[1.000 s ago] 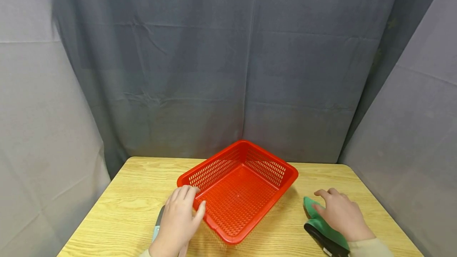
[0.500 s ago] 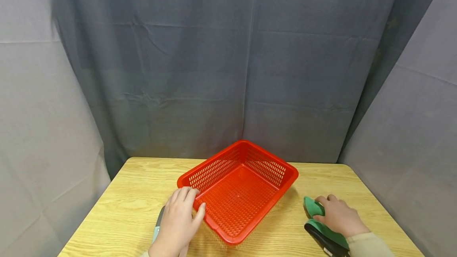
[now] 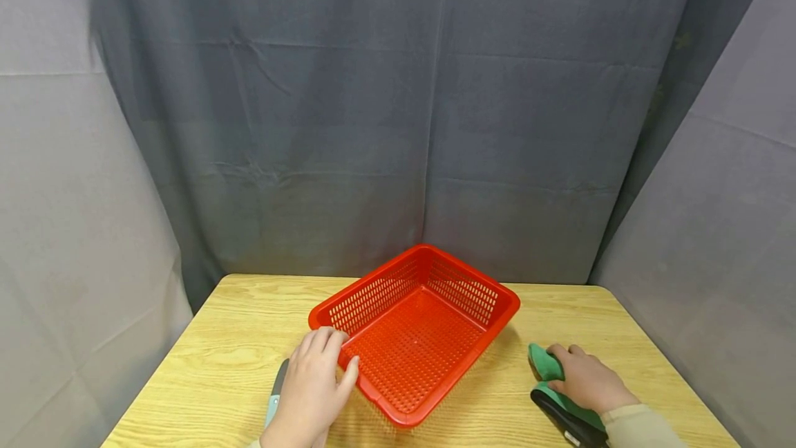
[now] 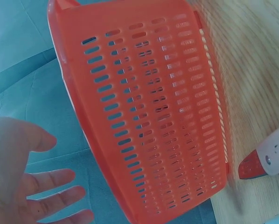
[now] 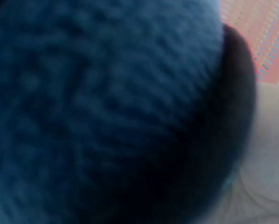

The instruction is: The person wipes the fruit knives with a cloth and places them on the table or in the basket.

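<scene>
A red plastic basket [image 3: 415, 337] with slotted walls stands mid-table. My left hand [image 3: 314, 382] is at its near-left rim in the head view; in the left wrist view its spread fingers [image 4: 55, 182] are beside the rim, holding nothing. On the right, my right hand [image 3: 587, 380] grips a soft green-and-black item [image 3: 562, 398] with a white label, thumb and fingers curled into its green part. The item's fuzzy surface [image 5: 93, 102] and smooth dark edge fill most of the right wrist view, blurred, and its exact kind does not show. The right hand covers part of it.
Partly hidden by the left forearm lies a grey and pale-blue object [image 3: 274, 396]. A pale object with a red tip [image 4: 263, 161] lies near the basket's base. Grey cloth [image 3: 311, 123] hangs behind the wood-grain table [image 3: 218, 337], with pale cloth at both sides.
My right hand has come down onto the green-and-black item, and its fingers have closed around the green part. The left hand has barely moved; the basket stays in place.
</scene>
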{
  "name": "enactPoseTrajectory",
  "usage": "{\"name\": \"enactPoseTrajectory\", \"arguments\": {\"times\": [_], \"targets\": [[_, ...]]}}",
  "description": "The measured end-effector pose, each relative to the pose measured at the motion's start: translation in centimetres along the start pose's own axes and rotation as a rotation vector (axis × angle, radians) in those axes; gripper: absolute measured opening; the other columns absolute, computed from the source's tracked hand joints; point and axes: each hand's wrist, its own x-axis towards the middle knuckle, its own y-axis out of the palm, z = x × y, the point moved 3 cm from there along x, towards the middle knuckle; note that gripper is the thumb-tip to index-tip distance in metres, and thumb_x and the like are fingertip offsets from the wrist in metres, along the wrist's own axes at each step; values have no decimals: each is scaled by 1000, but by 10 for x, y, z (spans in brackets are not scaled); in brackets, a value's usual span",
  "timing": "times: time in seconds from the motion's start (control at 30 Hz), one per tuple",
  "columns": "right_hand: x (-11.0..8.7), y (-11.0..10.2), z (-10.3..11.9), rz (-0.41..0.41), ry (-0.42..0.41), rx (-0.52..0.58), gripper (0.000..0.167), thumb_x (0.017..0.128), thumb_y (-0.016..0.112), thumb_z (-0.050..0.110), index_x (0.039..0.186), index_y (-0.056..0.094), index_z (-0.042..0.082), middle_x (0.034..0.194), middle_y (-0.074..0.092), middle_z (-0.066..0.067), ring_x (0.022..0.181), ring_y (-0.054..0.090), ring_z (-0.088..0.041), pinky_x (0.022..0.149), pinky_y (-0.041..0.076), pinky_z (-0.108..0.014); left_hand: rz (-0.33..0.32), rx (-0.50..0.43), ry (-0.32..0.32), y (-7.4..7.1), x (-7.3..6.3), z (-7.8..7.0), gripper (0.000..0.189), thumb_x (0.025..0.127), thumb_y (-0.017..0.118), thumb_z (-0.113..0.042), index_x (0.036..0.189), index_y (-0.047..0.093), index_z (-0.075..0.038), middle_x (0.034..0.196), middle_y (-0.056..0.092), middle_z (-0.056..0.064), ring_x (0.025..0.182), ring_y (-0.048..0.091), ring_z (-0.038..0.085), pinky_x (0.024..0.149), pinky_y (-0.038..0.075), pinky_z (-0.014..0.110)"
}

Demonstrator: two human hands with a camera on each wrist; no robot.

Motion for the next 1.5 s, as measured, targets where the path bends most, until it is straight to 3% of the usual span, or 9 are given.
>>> {"name": "enactPoseTrajectory", "arguments": {"times": [0.33,0.83,1.27,1.5], "targets": [[2,4,5,-57,-59,5,57,84,84,24,130,58,3,109,62,-17,89,67,-33,77,56,-52,39,-2,-31,3,-2,0,28,83,82,-23,104,68,-12,102,63,1,95,60,21,77,51,42],[1,5,8,-175,-117,1,45,78,87,6,116,63,8,100,65,-7,87,65,-22,79,57,-46,36,1,-22,3,-2,-1,29,82,82,-23,105,68,-11,103,64,2,99,61,24,78,51,43],[2,5,2,-184,-105,36,41,79,83,0,116,65,5,105,71,-11,94,69,-29,83,57,-50,60,12,-25,3,-4,-2,28,84,80,-25,105,68,-11,101,64,1,97,61,23,78,50,42],[-2,0,3,-228,-90,58,41,81,80,-1,120,65,2,107,72,-14,96,70,-32,84,57,-52,60,-1,-32,2,-3,-2,28,83,82,-23,105,69,-11,100,64,0,95,61,22,77,51,42]]}}
